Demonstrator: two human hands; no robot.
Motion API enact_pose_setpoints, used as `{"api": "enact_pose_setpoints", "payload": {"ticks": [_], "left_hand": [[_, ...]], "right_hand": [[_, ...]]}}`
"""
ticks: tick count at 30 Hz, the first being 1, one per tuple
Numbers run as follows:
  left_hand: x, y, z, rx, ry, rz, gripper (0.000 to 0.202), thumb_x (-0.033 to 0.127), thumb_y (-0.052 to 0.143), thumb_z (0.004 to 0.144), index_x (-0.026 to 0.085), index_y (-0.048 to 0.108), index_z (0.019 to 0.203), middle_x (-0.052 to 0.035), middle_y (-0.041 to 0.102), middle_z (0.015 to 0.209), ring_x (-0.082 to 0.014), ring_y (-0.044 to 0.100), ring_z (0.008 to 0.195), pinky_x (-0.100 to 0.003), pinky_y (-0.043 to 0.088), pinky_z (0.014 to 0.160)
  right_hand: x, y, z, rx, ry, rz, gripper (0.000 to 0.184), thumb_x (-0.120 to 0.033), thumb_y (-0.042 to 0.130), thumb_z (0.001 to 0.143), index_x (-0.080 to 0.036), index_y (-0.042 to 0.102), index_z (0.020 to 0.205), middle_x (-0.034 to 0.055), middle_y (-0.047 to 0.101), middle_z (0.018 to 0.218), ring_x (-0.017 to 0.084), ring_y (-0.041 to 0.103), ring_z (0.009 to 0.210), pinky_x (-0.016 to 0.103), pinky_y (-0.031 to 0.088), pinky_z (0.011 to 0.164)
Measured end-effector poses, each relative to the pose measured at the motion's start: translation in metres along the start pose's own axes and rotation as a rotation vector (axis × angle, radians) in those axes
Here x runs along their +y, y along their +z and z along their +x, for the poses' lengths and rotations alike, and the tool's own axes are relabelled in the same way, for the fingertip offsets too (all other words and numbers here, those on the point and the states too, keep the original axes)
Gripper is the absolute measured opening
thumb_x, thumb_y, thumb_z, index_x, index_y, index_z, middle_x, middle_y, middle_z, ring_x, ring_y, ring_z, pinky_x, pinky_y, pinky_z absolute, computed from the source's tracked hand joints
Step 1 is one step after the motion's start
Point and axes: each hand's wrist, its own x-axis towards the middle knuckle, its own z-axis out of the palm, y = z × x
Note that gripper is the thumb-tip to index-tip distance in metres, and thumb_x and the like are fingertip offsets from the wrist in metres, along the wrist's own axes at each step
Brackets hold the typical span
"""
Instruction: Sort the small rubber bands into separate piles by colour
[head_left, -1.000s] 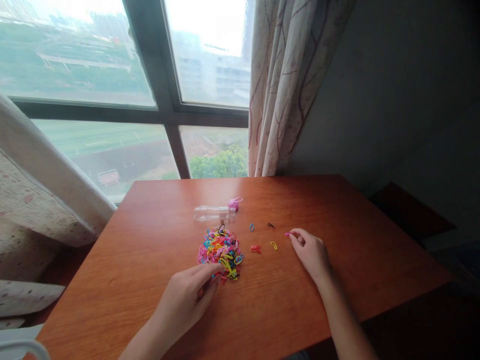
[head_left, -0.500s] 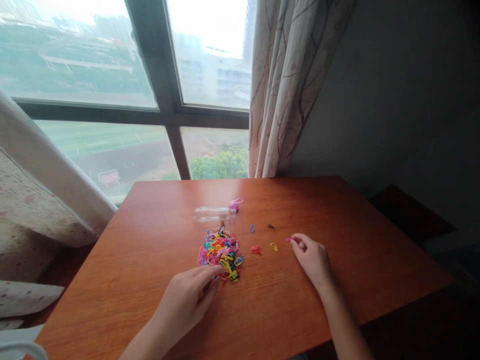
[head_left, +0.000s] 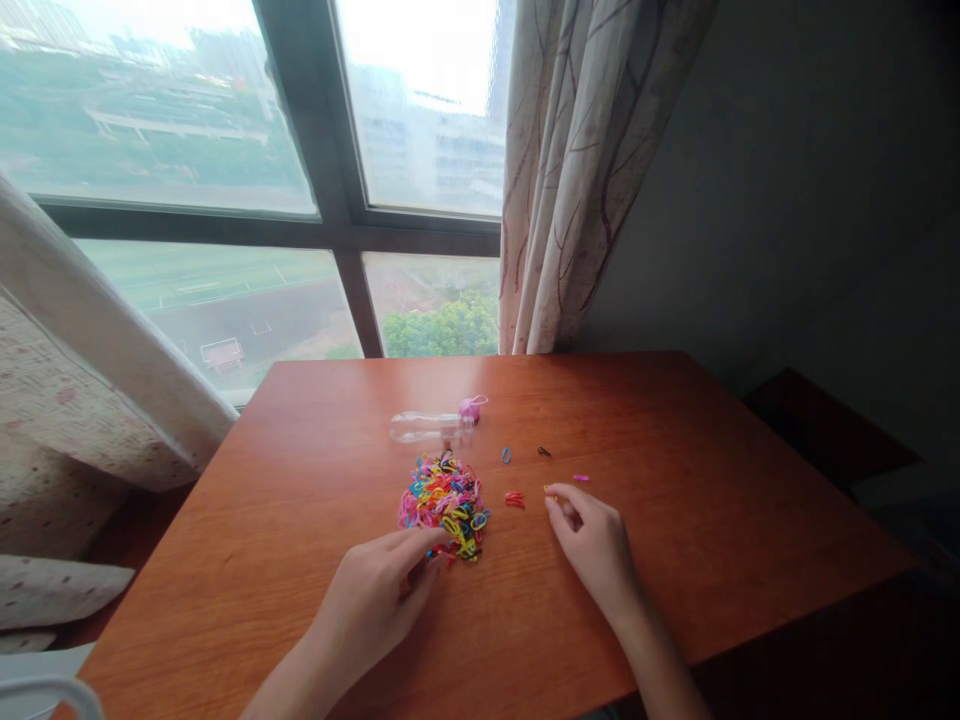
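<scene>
A heap of small coloured rubber bands point(head_left: 444, 502) lies on the wooden table point(head_left: 300, 520). My left hand point(head_left: 375, 598) rests at the heap's near edge, its fingers drawn together on the bands there. To the right, my right hand point(head_left: 592, 545) is curled, with thumb and forefinger pinched at a yellow band point(head_left: 550, 489). Single bands lie apart on the table: a pink one point(head_left: 581, 478) just beyond my right hand, a red one point(head_left: 514, 498), a blue one point(head_left: 506, 455) and a dark one point(head_left: 544, 452).
A clear small bottle point(head_left: 426, 427) with a pink cap point(head_left: 471, 407) lies on its side behind the heap. Beyond the table's far edge are a window point(head_left: 225, 150) and patterned curtains point(head_left: 585, 170). A dark wall is on the right.
My right hand let go of the pink band, which now lies on the table, and moved left and nearer to the yellow band. My left hand stayed at the heap.
</scene>
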Motion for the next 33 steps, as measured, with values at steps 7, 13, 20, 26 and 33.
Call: {"api": "enact_pose_setpoints", "payload": {"ticks": [7,13,20,26,33], "left_hand": [[0.005,0.003,0.002,-0.138,0.042,0.138,0.020,0.018,0.046,0.092,0.023,0.065,0.091,-0.0004,0.070,0.076,-0.0148,0.067,0.066,-0.022,0.046,0.059],[0.016,0.010,0.005,-0.189,0.065,0.275,0.017,0.018,0.048,0.093,0.023,0.064,0.089,0.0000,0.069,0.073,-0.0165,0.065,0.063,-0.024,0.042,0.056],[0.024,0.013,0.010,-0.248,0.057,0.367,0.016,0.014,0.050,0.091,0.022,0.062,0.084,-0.0003,0.069,0.074,-0.0195,0.066,0.066,-0.027,0.044,0.058],[0.021,0.013,0.008,-0.198,0.039,0.291,0.018,0.012,0.048,0.090,0.022,0.061,0.086,-0.0004,0.071,0.077,-0.0193,0.067,0.068,-0.026,0.044,0.059],[0.016,0.008,0.007,-0.082,-0.062,0.096,0.018,0.017,0.046,0.091,0.024,0.062,0.093,0.0008,0.073,0.080,-0.0162,0.068,0.064,-0.023,0.045,0.056]], "right_hand": [[-0.043,0.027,-0.020,-0.120,-0.059,0.093,0.017,-0.022,0.052,0.091,-0.021,0.069,0.089,0.0004,0.065,0.068,0.014,0.059,0.058,0.023,0.040,0.058],[-0.046,0.028,-0.023,-0.154,-0.074,0.073,0.017,-0.018,0.052,0.090,-0.022,0.068,0.086,-0.0003,0.066,0.069,0.014,0.059,0.059,0.023,0.039,0.059],[-0.046,0.027,-0.023,-0.168,-0.072,0.083,0.017,-0.017,0.051,0.091,-0.022,0.067,0.088,0.0004,0.067,0.073,0.015,0.060,0.063,0.023,0.039,0.061],[-0.046,0.028,-0.024,-0.170,-0.075,0.082,0.016,-0.017,0.052,0.091,-0.022,0.067,0.088,-0.0001,0.067,0.073,0.015,0.060,0.062,0.023,0.038,0.062],[-0.049,0.024,-0.024,-0.189,-0.083,0.089,0.016,-0.017,0.052,0.091,-0.022,0.067,0.087,0.0003,0.067,0.073,0.015,0.060,0.063,0.023,0.037,0.062]]}}
